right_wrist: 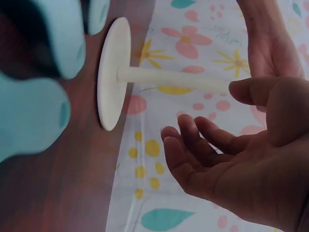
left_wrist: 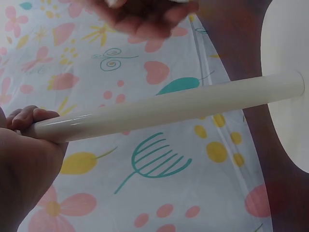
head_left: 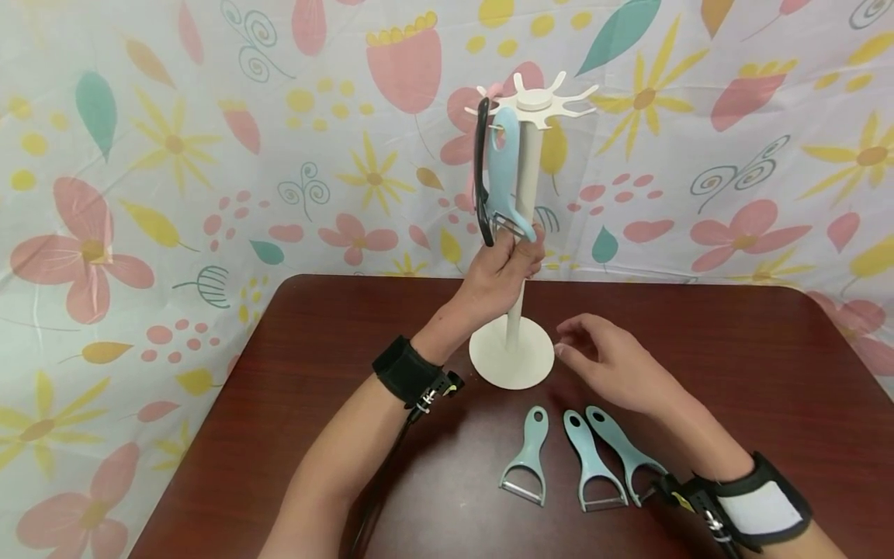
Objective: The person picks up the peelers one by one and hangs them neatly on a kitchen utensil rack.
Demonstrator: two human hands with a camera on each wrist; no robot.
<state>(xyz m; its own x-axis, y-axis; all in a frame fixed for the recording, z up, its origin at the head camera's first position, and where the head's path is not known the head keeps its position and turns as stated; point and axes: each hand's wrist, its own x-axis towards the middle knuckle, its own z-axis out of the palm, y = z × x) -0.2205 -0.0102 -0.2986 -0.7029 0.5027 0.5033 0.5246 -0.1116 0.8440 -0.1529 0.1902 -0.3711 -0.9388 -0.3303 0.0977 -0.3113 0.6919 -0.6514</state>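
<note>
A cream stand [head_left: 530,155] has a round base and a ring of hooks on top. My left hand [head_left: 497,268] grips its pole below the hooks; the left wrist view shows those fingers [left_wrist: 36,116] wrapped around it. A light blue peeler [head_left: 504,167] and a black peeler [head_left: 482,171] hang from the hooks, with a pink item [head_left: 495,90] mostly hidden behind them. To the right of the round base [head_left: 513,365] hovers my right hand [head_left: 621,365], fingers loosely bent and holding nothing, as the right wrist view also shows.
Three pale green peelers lie on the brown table [head_left: 314,373] in front of the stand: a left one [head_left: 534,442], a middle one [head_left: 590,454] and a right one [head_left: 621,442] near my right forearm. A flower-patterned cloth [head_left: 244,155] hangs behind the table.
</note>
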